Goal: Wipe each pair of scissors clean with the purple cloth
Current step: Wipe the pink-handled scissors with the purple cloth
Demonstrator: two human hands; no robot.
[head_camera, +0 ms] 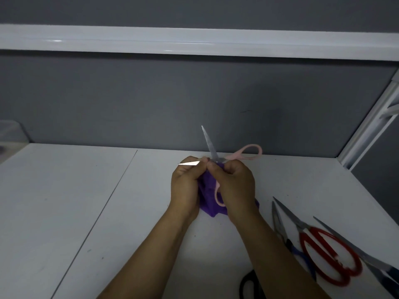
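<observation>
Pink-handled scissors [248, 153] are held spread wide above the white table [108, 212]. One blade points up and the other juts left past my knuckles. My left hand [185, 184] pinches the left-pointing blade near its base. My right hand [235, 186] grips the scissors near the pivot, with one pink handle loop running under its palm. The purple cloth [208, 195] is bunched between both hands and hangs down to the table.
Red-handled scissors [330, 253] lie at the right on the table, over a blue-handled pair [299, 252]. A long steel blade [354, 249] lies further right, and a black handle [248, 283] shows at the bottom edge. A grey partition [151, 100] stands behind.
</observation>
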